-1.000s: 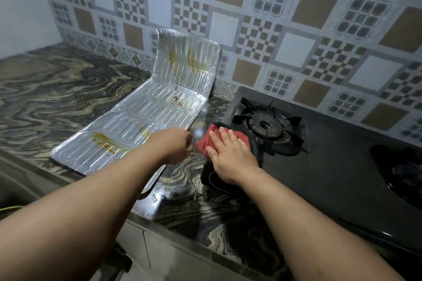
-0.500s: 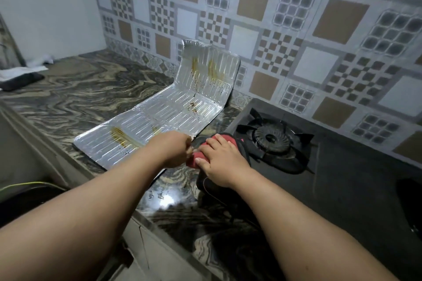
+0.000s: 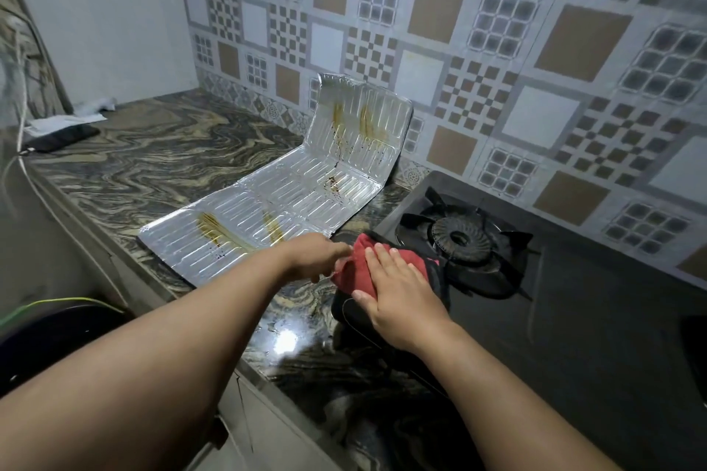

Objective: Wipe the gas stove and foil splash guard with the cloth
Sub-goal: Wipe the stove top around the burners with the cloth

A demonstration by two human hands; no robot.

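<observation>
A red cloth [image 3: 354,271] lies on the front left corner of the black gas stove [image 3: 574,302]. My right hand [image 3: 398,291] presses flat on the cloth with straight fingers. My left hand [image 3: 317,256] pinches the cloth's left edge with curled fingers. Left of the stove, the silver foil splash guard [image 3: 290,199] lies on the counter, its far panel leaning up against the wall. Brown and yellow grease stains mark several of its panels.
The stove's left burner [image 3: 459,241] sits just beyond the cloth. A marbled counter [image 3: 153,161] stretches left, with a dark phone [image 3: 61,138] and white papers [image 3: 65,122] at its far end. A patterned tile wall [image 3: 497,69] stands behind. The counter's front edge drops off by my arms.
The camera has swung left and back, so more counter shows. My right hand slid back along the cloth toward the stove's front corner, while my left hand keeps hold of the cloth's edge.
</observation>
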